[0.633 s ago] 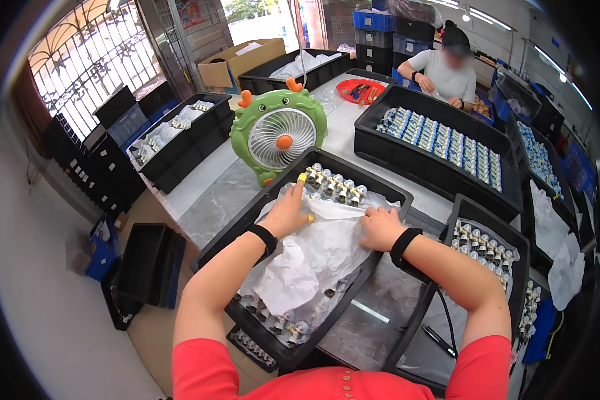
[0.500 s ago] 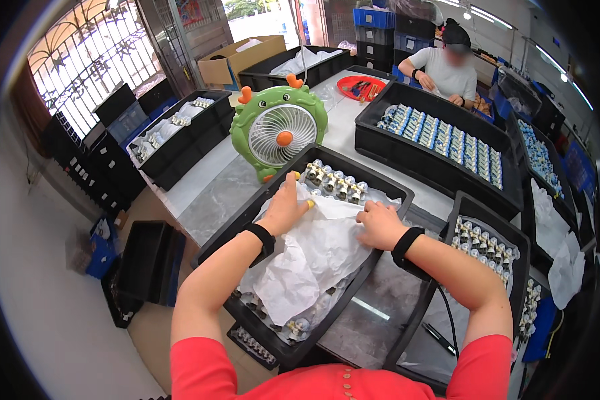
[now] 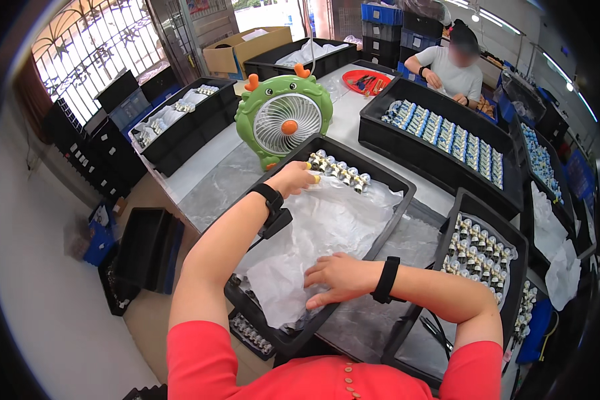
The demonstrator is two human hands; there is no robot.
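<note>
A black tray (image 3: 403,193) stands before me, with a wrinkled white sheet (image 3: 330,215) spread over most of its contents. Along its far end, a row of small figure-like parts (image 3: 340,171) with silvery, rounded tops shows uncovered. My left hand (image 3: 293,179), with yellow coverings on its fingertips, rests at the sheet's far left edge beside these parts, finger and thumb apart. Nearer to me, my right hand (image 3: 339,279) lies on the lower part of the sheet with its fingers spread. What lies beneath the sheet is hidden.
A green animal-shaped fan (image 3: 285,120) stands behind the tray. To the right is another black tray (image 3: 455,220) holding similar parts and a pen. A large black bin (image 3: 407,143) holds rows of blue-and-white parts. Across the table sits a person (image 3: 457,70) near a red plate (image 3: 351,84).
My right hand has moved from the sheet's far right side toward me, onto its near part. The sheet lies flatter and reaches nearer the tray's close end. My left hand has shifted slightly.
</note>
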